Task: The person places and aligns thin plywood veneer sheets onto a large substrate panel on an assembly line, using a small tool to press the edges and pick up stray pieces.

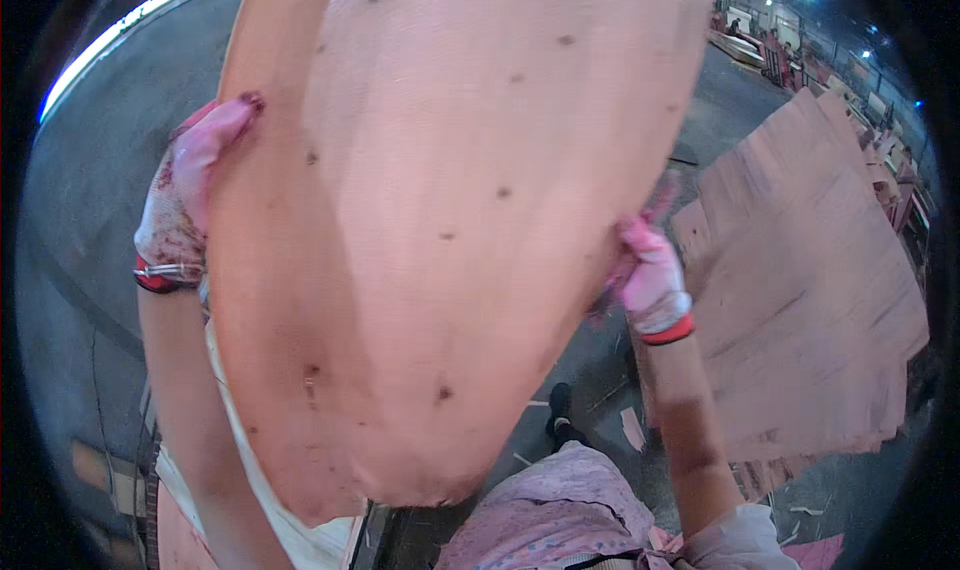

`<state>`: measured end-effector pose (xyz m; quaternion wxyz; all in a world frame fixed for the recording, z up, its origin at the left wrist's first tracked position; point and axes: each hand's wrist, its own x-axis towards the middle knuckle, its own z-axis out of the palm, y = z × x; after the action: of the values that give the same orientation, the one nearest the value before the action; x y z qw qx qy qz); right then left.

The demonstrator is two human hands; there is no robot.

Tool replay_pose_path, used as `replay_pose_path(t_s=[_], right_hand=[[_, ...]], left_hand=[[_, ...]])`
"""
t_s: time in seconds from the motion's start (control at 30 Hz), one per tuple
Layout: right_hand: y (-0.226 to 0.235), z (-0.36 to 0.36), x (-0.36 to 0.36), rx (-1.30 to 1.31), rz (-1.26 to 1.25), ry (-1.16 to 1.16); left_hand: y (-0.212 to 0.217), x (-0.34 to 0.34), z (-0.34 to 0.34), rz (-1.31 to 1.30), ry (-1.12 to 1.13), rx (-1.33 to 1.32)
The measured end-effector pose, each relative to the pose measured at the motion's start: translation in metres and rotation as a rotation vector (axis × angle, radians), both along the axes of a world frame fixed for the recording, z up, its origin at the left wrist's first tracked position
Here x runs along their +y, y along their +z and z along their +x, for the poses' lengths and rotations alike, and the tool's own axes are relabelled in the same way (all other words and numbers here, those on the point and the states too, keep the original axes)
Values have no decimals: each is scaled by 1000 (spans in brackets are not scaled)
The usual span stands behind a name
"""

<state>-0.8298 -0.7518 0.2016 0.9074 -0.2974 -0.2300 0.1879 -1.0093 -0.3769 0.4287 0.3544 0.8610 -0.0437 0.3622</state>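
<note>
A large, thin wood veneer sheet point(420, 240), pinkish tan with dark knots, fills the middle of the view and curves along its length. Its left edge is gripped by my left hand point(190, 190), in a pink-stained white glove, thumb on the upper face and the other fingers mostly hidden behind. My right hand point(650, 275), gloved the same way with a red cuff, holds the right edge lower down; its fingers are partly blurred. The sheet's ragged near end point(420, 490) hangs above my stained apron point(560, 510).
At right lies a broad stack of veneer sheets point(800, 300) with uneven edges. Wood scraps point(632, 430) litter the grey floor point(110, 190). White-edged material point(290, 530) is at lower left, beneath the held sheet. More piles point(740, 50) stand far back right.
</note>
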Motion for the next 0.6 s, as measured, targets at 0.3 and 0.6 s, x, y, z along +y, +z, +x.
replay_pose_path(t_s=[0.3,0.6], right_hand=[[-93,160,246,408,-2,-69],[-246,318,398,740,-434,7]], left_hand=[[-47,130,220,1144,942,-19],[-342,274,45,561,1065,825]])
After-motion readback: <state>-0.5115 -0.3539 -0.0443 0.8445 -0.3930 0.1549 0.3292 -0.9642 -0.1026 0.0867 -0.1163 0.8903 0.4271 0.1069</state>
